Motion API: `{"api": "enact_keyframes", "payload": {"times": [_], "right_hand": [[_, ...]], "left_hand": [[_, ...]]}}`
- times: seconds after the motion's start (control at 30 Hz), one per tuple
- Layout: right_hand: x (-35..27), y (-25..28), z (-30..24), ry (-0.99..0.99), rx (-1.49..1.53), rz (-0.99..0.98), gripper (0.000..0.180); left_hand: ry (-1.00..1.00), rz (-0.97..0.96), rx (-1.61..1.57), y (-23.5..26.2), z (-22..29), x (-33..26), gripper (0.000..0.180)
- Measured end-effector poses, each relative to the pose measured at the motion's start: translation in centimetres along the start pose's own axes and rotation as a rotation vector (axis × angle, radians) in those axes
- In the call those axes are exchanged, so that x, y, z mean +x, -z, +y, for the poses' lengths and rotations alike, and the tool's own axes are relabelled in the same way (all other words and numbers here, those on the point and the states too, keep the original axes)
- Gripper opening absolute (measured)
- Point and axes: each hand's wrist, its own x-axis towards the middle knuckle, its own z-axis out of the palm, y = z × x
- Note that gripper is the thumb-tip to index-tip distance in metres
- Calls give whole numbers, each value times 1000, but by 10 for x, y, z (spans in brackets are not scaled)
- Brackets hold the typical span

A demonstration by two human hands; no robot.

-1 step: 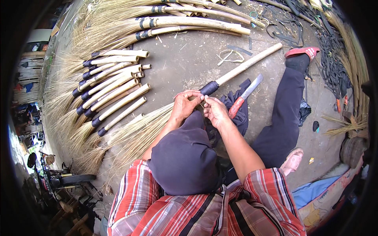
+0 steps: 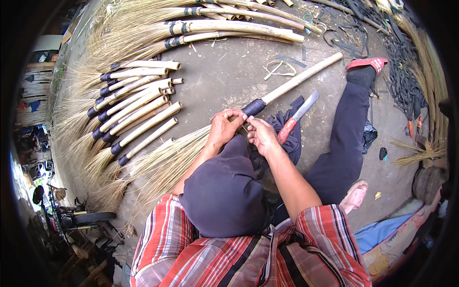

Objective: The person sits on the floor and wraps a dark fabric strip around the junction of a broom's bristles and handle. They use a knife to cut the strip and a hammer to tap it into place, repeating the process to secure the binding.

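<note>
A broom with a pale bamboo handle [image 2: 303, 78] lies slantwise in front of me, its handle pointing to the far right. Black binding [image 2: 254, 107] wraps the joint between handle and straw bristles [image 2: 172, 154]. My left hand [image 2: 224, 129] is closed round the broom just below the binding. My right hand [image 2: 262, 136] is beside it, thumb and fingertips pinched together at the binding's lower edge. Whatever the pinch holds is too small to make out. Right of my right hand, a knife [image 2: 288, 129] with a red handle rests on dark cloth [image 2: 293, 149].
Several short-handled brooms [image 2: 141, 102] lie in a row at left, with long-handled brooms [image 2: 239, 29] beyond them. A pale strip loop [image 2: 279, 70] lies near the handle. Black strips [image 2: 406, 83] are heaped at far right. My outstretched leg [image 2: 337, 136] borders the right side.
</note>
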Motion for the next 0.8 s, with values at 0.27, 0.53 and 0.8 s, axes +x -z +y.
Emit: {"api": "enact_keyframes", "payload": {"times": [0.27, 0.53, 0.8], "right_hand": [[-3, 67, -10, 405, -1146, 759, 76], [24, 98, 9, 335, -1046, 781, 71], [-6, 82, -21, 526, -607, 750, 40]], "left_hand": [[197, 134, 247, -7, 5, 20, 24], [184, 145, 266, -11, 5, 18, 22], [107, 162, 349, -16, 9, 14, 21]]}}
